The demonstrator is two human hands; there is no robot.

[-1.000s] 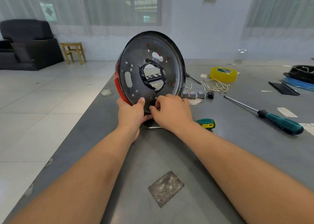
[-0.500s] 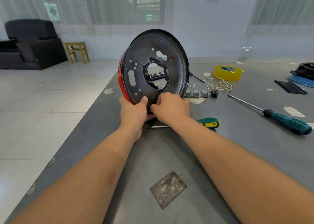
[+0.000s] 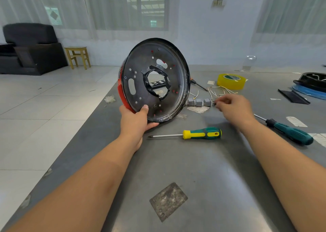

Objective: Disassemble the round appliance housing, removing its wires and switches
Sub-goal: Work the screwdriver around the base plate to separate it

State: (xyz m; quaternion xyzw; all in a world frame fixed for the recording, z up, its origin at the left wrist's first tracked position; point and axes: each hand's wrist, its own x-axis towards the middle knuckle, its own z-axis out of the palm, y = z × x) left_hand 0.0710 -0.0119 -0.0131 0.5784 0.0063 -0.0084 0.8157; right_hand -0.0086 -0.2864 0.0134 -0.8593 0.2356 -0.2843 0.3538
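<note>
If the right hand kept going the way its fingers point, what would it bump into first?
Probably the row of small grey switch blocks. The right hand points leftward along the grey table, fingertips right beside the nearest block. Whether they already touch, I cannot tell.

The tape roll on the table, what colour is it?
Yellow; the tape roll shows only in the head view.
</note>
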